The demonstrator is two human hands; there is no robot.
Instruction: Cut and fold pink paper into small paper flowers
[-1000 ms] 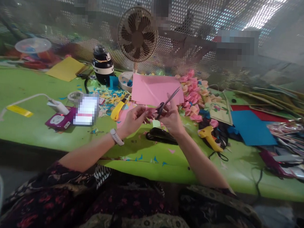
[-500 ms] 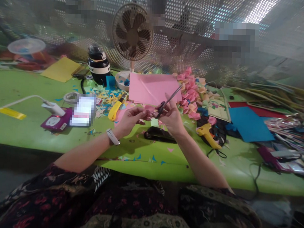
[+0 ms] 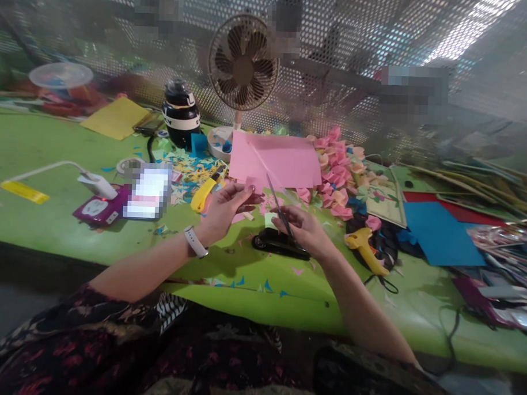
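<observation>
My left hand (image 3: 225, 210), with a white band at the wrist, pinches a small pink paper piece (image 3: 257, 183) between thumb and fingers. It is hard to tell apart from the pink sheets (image 3: 286, 161) behind it. In my right hand (image 3: 304, 229) is a pair of scissors (image 3: 275, 199), blades pointing up and to the left, apart from the paper piece. A black stapler (image 3: 266, 241) lies on the green table (image 3: 191, 278) below the right hand. Pink folded paper pieces (image 3: 339, 177) are heaped beyond it.
A phone (image 3: 148, 193), a purple power socket (image 3: 96, 208) and a yellow-handled tool (image 3: 203, 195) lie left. Behind stand a black bottle (image 3: 180, 117) and a fan (image 3: 243, 70). Another yellow tool (image 3: 367, 252) and blue sheets (image 3: 444, 232) lie right. Paper scraps (image 3: 184, 171) are scattered about.
My hands have drawn apart; the right hand with the scissors has dropped toward the stapler. The scissors have swung from pointing up-right to up-left. The camera view has shifted slightly.
</observation>
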